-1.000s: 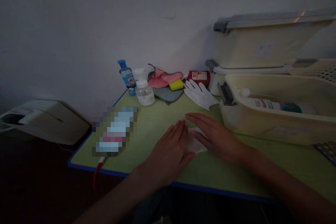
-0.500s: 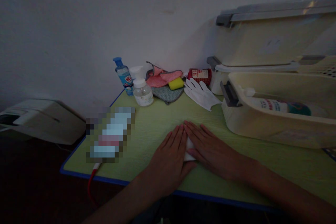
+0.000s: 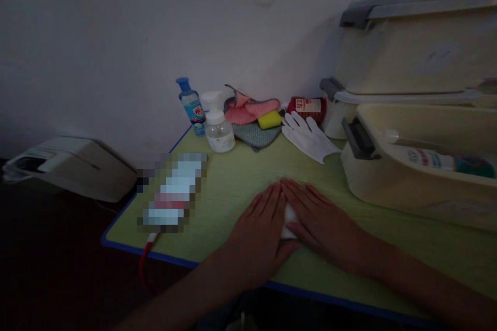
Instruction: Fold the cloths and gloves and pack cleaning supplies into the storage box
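My left hand (image 3: 258,235) lies flat with fingers stretched forward, resting on a white thing (image 3: 289,220) on the green table (image 3: 233,181). My right hand (image 3: 324,220) is flat too, slanting in from the right. Its fingertips meet those of the left hand at the far end. Between the two palms a small part of the white thing shows; it could be a folded cloth or paper, but most of it is covered, so I cannot tell. Both thumbs are near its close side.
A blurred-out phone (image 3: 174,191) with a red cable lies left. Behind stand a blue bottle (image 3: 192,108) and a pump bottle (image 3: 220,134), beside cloths (image 3: 256,135), a yellow sponge (image 3: 269,120), a white glove (image 3: 308,137) and a red package (image 3: 306,109). An open cream bin (image 3: 407,201) is right.
The camera has turned slightly left, so the table and everything on it sit further right in view. Both hands stay flat on the white thing, almost unchanged in pose.
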{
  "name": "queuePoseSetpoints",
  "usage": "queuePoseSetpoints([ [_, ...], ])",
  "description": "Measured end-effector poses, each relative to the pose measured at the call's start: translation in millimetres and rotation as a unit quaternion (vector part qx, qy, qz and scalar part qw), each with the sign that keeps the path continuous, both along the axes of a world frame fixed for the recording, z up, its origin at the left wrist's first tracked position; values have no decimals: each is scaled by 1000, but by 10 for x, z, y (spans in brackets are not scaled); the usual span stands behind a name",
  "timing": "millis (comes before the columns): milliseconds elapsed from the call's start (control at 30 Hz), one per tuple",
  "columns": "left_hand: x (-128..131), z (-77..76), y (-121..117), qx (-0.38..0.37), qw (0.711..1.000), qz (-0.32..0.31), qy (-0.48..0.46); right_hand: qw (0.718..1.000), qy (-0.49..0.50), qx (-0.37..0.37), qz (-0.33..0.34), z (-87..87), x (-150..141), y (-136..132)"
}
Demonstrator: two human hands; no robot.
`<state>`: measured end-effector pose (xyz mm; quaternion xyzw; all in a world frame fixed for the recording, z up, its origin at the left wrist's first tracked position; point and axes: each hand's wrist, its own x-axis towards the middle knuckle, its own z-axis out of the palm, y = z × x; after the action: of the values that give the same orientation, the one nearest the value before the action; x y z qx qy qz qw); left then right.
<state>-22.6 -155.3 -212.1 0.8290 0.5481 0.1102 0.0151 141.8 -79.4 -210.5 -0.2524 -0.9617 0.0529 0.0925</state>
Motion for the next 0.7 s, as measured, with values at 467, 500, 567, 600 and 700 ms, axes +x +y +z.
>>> queuePoseSetpoints([
  [467, -18, 38, 6, -19, 1000, 16, -8, 998, -35, -59, 12, 90, 73, 40],
  [500, -23, 37, 7, -20, 1000, 17, -12, 997, -30, -67, 14, 96, 79, 41],
  [567, -33, 32, 7, -23, 999, 19, -26, 996, -14, -85, 19, 112, 91, 43],
  [600, -39, 30, 8, -25, 999, 22, -34, 995, -3, -95, 20, 122, 96, 43],
  [700, -57, 27, 13, -37, 996, 33, -67, 991, 44, -123, 12, 150, 99, 51],
])
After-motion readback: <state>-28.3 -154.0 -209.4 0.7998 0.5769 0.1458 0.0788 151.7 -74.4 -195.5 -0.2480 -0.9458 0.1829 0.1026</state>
